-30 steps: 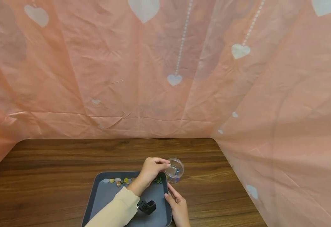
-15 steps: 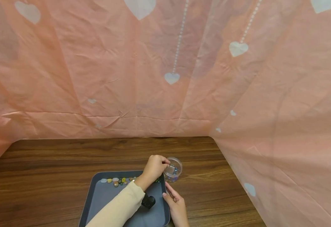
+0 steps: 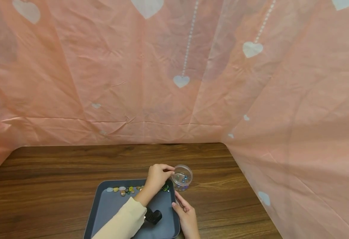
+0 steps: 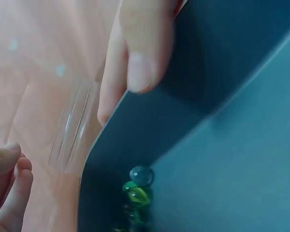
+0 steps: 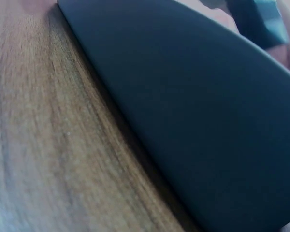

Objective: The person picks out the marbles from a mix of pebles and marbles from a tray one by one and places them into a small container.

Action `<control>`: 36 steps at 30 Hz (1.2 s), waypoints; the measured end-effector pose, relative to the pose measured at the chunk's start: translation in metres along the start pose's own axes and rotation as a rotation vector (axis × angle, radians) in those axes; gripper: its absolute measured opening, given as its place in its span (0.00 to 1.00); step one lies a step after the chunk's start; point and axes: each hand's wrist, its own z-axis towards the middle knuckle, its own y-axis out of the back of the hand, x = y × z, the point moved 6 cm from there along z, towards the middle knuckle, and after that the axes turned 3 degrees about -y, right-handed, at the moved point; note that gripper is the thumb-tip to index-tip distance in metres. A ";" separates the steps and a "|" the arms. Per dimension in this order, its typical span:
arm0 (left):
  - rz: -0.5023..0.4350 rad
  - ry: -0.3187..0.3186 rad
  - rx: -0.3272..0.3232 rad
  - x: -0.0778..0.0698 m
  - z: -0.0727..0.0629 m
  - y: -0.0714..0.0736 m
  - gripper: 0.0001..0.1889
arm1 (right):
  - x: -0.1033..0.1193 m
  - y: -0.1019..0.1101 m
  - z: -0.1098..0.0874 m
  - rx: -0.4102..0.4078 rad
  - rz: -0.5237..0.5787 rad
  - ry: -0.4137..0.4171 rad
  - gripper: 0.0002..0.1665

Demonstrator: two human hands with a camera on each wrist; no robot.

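In the head view my left hand [image 3: 157, 176] reaches across the grey tray [image 3: 92, 212] to the left side of a round clear plastic jar [image 3: 189, 177]. Its fingertips are by the jar's rim, with nothing visible between them. Several small glass beads [image 3: 185, 178] show inside the jar. Beside the tray's right edge, my right hand [image 3: 187, 217] holds the rim, thumb on top. In the left wrist view the right thumb [image 4: 142, 72] lies over that rim. Green and clear beads [image 4: 139, 195] lie in the tray's corner there.
A row of white, yellow and brown stones [image 3: 122, 189] lies along the tray's far wall. A black camera [image 3: 153, 216] on the left wrist hangs over the tray. The wooden table [image 3: 57, 172] meets a pink curtain [image 3: 144, 83] behind and at both sides.
My left hand was over the jar's mouth and has drawn back left to its rim. A greenish bead now shows inside the jar. My right hand still holds the tray.
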 end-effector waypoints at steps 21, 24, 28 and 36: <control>-0.056 0.068 -0.041 0.034 -0.033 0.013 0.03 | -0.004 0.001 0.002 0.004 0.037 -0.039 0.32; -0.017 0.062 -0.022 0.037 -0.036 0.011 0.03 | -0.003 0.001 0.003 0.003 0.036 -0.035 0.32; 0.048 0.040 0.006 0.041 -0.038 0.008 0.03 | -0.005 0.001 0.003 0.000 0.036 -0.036 0.32; 0.138 -0.006 0.031 0.044 -0.039 0.004 0.04 | -0.006 0.001 0.004 -0.002 0.035 -0.040 0.32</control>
